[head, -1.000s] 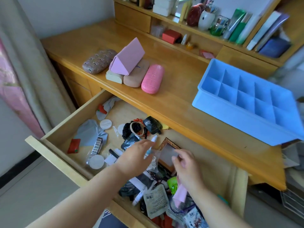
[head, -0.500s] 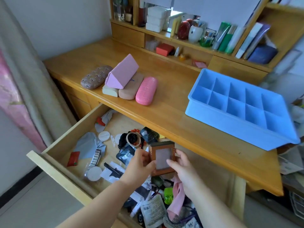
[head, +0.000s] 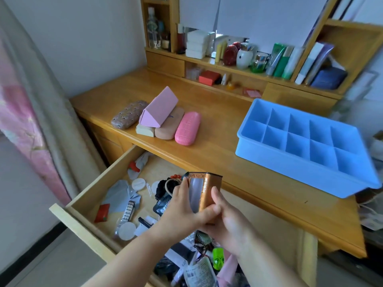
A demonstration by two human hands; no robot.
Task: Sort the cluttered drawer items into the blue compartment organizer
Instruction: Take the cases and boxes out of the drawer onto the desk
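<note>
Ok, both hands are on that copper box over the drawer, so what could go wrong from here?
1. The copper box is held only at its lower part by the left hand and right hand; it may slip back into the drawer clutter.
2. The organizer sits far right, its corner seemingly past the desk edge; a hard drop there could tip it.
</note>
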